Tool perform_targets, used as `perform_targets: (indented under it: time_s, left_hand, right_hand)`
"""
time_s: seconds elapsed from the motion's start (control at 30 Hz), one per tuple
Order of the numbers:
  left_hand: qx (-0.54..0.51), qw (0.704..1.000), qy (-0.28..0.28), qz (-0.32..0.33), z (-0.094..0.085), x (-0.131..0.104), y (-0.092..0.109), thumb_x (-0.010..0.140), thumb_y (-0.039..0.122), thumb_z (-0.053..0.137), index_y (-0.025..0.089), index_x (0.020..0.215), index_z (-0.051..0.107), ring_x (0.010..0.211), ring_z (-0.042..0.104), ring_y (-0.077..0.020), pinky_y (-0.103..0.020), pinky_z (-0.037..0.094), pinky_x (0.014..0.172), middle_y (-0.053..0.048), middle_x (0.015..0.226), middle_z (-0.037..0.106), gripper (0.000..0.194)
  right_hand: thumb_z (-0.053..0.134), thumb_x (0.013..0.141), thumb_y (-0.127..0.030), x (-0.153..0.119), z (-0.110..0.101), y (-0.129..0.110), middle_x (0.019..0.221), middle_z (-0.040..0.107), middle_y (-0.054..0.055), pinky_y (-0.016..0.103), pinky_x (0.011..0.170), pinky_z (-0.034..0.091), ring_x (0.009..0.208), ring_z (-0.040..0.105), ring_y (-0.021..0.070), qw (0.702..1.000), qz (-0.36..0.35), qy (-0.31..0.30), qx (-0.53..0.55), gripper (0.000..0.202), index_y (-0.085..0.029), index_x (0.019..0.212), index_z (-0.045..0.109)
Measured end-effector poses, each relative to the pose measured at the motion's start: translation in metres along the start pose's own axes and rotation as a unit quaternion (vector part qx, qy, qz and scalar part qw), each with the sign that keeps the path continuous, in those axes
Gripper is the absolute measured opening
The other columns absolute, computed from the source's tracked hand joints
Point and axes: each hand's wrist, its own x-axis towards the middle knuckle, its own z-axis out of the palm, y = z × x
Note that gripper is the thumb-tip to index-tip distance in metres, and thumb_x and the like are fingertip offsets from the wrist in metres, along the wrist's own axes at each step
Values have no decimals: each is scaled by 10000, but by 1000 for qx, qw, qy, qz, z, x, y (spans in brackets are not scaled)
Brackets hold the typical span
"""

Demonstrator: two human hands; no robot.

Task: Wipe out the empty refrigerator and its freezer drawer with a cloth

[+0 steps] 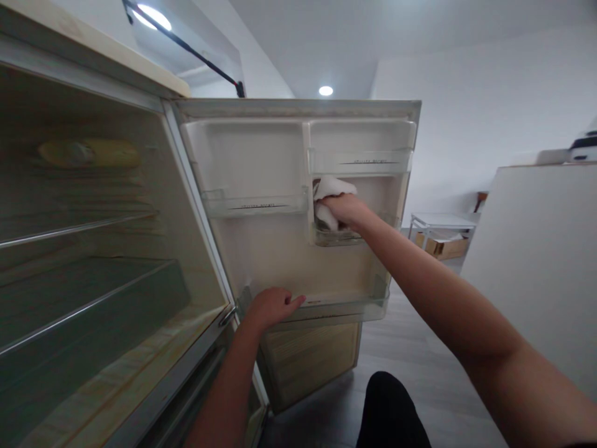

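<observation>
A white cloth (334, 186) is bunched in my right hand (344, 208), whose fingers are closed around it. That hand reaches into the small middle bin (338, 238) on the right side of the open fridge door (261, 249), and the cloth partly hides the bin's inside. Lower down, my left hand (275, 305) is at the clear bottom door shelf (345, 310), bent over its rim near the hinge side. Its thumb points right along the rim, while its other fingers are curled and mostly hidden.
To the left is the open fridge compartment with glass shelves (93, 224) and a yellow item (88, 152) at the back. A lower door (312, 364) also hangs open. A white panel (536, 267), a small table (443, 219) and a cardboard box (445, 247) are at right. My knee (390, 410) shows below.
</observation>
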Motion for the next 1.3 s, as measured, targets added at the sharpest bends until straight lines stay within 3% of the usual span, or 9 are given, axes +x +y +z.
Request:
perform_targets:
  time_s: [0.07,0.2,0.37,0.5,0.67,0.83,0.93,1.07,1.3]
  left_hand:
    - [-2,1000,3,3,1,0,-1,925,714,246,208,706,688,654,587,-199,-303,275,583,-77,716,673,707]
    - [3,1000,-7,-1,0,0,0,927,710,235,206,692,678,653,590,-197,-304,286,584,-74,700,667,711]
    - [2,1000,-6,1,-3,-1,2,928,710,230,206,693,664,687,609,-204,-307,300,592,-78,730,682,705]
    - [-1,1000,-15,-2,-3,-1,3,926,709,243,209,716,677,712,616,-208,-303,339,622,-82,766,695,695]
    - [11,1000,-9,-5,-2,1,4,936,690,233,207,727,697,724,627,-222,-308,351,632,-94,760,692,702]
    - [-10,1000,-9,-18,-3,4,5,925,708,251,203,716,687,711,618,-202,-295,326,610,-84,763,694,700]
    - [-32,998,-5,-45,-3,5,5,893,755,281,201,687,667,680,602,-194,-294,300,583,-76,739,679,705]
    - [-26,999,-2,-43,-2,4,5,893,759,271,202,672,652,654,581,-183,-292,293,585,-70,711,659,710]
    - [-14,999,0,-44,-3,1,5,892,760,280,208,708,674,663,584,-202,-305,295,586,-69,724,662,703]
  right_hand:
    - [501,893,-242,0,0,-1,972,710,81,354,735,587,827,680,200,992,29,-11,125,231,-182,1063,645]
    - [462,886,-268,-4,-15,6,1015,708,65,370,839,553,907,657,184,954,-15,18,300,334,-197,1173,617]
    - [279,942,-294,-8,-49,25,1114,694,108,385,890,531,1097,623,227,985,-107,116,68,470,-185,1230,634]
    - [248,962,-223,-17,-64,35,1270,639,111,411,983,498,1222,565,230,970,-139,129,-152,484,-190,1261,627]
    - [596,878,-283,-27,-64,34,1322,606,161,525,1107,369,1314,447,357,916,-179,33,-358,349,-155,1195,671]
    - [469,962,-257,-18,-42,20,1228,682,85,346,1059,434,1163,598,217,887,-261,-201,-325,297,-171,1153,679]
    - [429,974,-247,-13,-30,15,1280,669,56,298,1074,417,1212,590,183,880,-283,-239,-299,316,-186,1150,684]
    - [409,983,-235,-15,-45,19,1354,628,107,306,1057,434,1273,569,208,876,-228,-228,-358,356,-155,1200,680]
    - [450,971,-252,-25,-87,32,1142,701,246,395,939,507,1121,667,320,829,-94,-123,-537,372,-42,1113,721]
